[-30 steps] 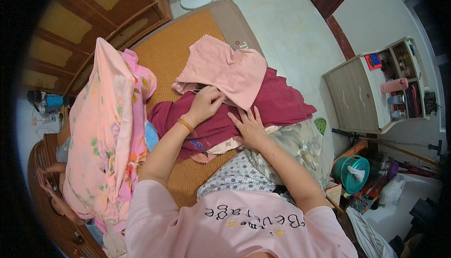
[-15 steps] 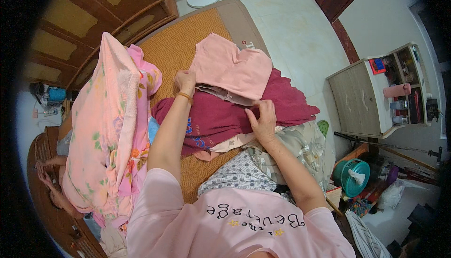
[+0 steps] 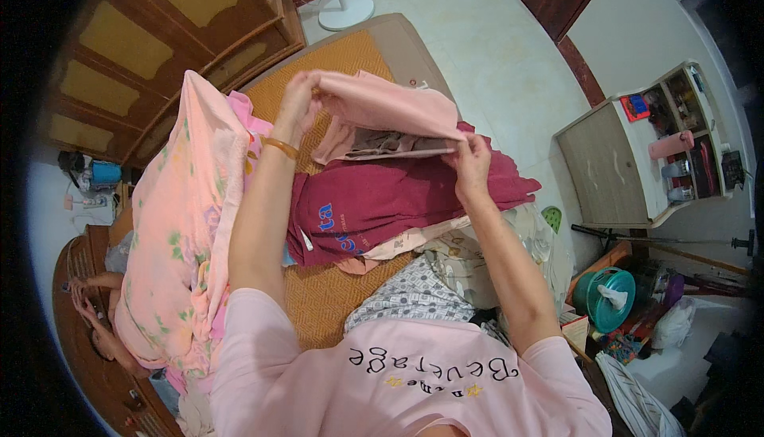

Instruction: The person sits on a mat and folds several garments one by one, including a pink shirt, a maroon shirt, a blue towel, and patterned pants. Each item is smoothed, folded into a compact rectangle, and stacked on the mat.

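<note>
A pink garment (image 3: 390, 107) is lifted by its near edge, its layers parted; greyish patterned cloth (image 3: 380, 142) shows in the gap. My left hand (image 3: 298, 111) is closed on the garment's left corner, slightly blurred. At the right end, the fingers of my right hand (image 3: 471, 165) pinch the same edge. Beneath lies a maroon shirt (image 3: 374, 202) with blue lettering, spread on the woven mat (image 3: 306, 298). Pale printed cloth (image 3: 414, 238) sticks out from under the shirt.
A tall heap of pink floral bedding (image 3: 179, 222) stands at the left, with another person's arm (image 3: 119, 333) beyond it. Grey-green patterned fabric (image 3: 469, 266) lies near my right forearm. Off the bed are a white stand base (image 3: 346, 12), a cabinet (image 3: 605, 168) and a teal bucket (image 3: 605, 300).
My left hand has raised the pink garment's left side up and away from me. My right hand has moved right and now pinches its near edge, opening the layers.
</note>
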A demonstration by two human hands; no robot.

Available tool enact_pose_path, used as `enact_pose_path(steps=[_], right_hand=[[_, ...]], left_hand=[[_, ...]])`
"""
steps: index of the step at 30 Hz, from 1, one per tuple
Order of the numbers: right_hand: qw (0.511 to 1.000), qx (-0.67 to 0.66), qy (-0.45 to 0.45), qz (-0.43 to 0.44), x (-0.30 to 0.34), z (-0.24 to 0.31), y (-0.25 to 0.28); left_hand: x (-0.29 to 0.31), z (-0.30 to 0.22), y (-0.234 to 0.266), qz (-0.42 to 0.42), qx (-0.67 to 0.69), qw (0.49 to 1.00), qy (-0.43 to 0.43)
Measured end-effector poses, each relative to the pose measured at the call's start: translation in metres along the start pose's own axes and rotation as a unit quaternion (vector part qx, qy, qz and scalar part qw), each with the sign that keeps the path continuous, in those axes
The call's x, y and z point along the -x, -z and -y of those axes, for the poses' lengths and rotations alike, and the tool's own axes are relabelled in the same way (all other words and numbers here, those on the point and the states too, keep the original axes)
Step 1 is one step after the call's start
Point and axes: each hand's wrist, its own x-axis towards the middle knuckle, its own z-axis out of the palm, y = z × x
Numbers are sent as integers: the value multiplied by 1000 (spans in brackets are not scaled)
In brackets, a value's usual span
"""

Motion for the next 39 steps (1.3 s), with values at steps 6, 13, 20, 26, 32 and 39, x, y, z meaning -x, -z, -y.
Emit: enact_pose_path(steps=[6, 13, 20, 26, 32, 39], right_hand=[[935, 197, 295, 18, 3, 95, -35], [944, 104, 232, 212, 34, 152, -52], [876, -433, 38, 211, 61, 185, 19], [767, -577, -32, 278, 79, 190, 60], [770, -556, 4, 313, 99, 219, 64], [766, -531, 75, 354, 116, 269, 71]], left_hand=[[75, -140, -112, 254, 88, 937, -222], [169, -139, -223, 499, -121, 818, -259], [188, -54, -169, 219, -95, 865, -441], [190, 58, -130, 112, -285, 900, -310], [216, 116, -157, 266, -174, 924, -213], [197, 136, -144, 267, -248, 875, -317]])
